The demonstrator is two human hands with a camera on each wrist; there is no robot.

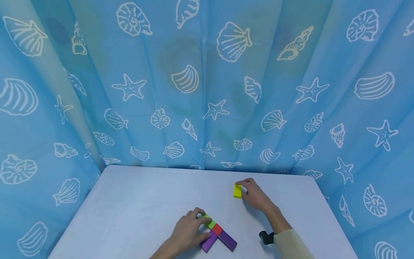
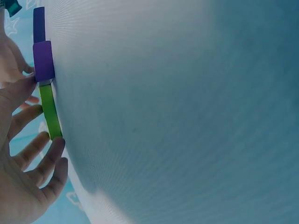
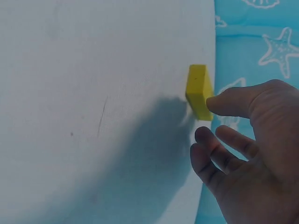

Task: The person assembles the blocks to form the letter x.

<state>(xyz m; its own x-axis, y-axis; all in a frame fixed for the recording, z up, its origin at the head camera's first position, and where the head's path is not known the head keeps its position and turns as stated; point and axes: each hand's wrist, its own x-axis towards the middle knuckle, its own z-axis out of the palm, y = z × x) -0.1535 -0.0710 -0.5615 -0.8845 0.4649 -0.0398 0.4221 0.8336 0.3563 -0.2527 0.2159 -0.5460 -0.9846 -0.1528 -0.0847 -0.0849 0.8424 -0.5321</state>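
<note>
My left hand (image 1: pixel 185 230) holds a group of flat blocks on the table, fingers bent around the green block (image 1: pixel 208 222) and thumb against the purple block (image 1: pixel 209 241). A red block (image 1: pixel 217 229) sits at the joint of the group, and a dark purple block (image 1: pixel 228 240) runs from it toward the lower right. In the left wrist view the fingertips reach the side and end of the green block (image 2: pixel 50 112). Farther back, my right hand (image 1: pixel 257 196) pinches a yellow block (image 1: pixel 237 191). In the right wrist view its thumb touches the yellow block (image 3: pixel 198 92); other fingers hang loosely curled.
Everything lies on a white-covered table (image 1: pixel 145 194). A blue curtain (image 1: pixel 200 136) with white shell and starfish prints surrounds its back and sides. A small black device (image 1: pixel 266 237) is at the right wrist, beside the pale sleeve (image 1: pixel 292 245).
</note>
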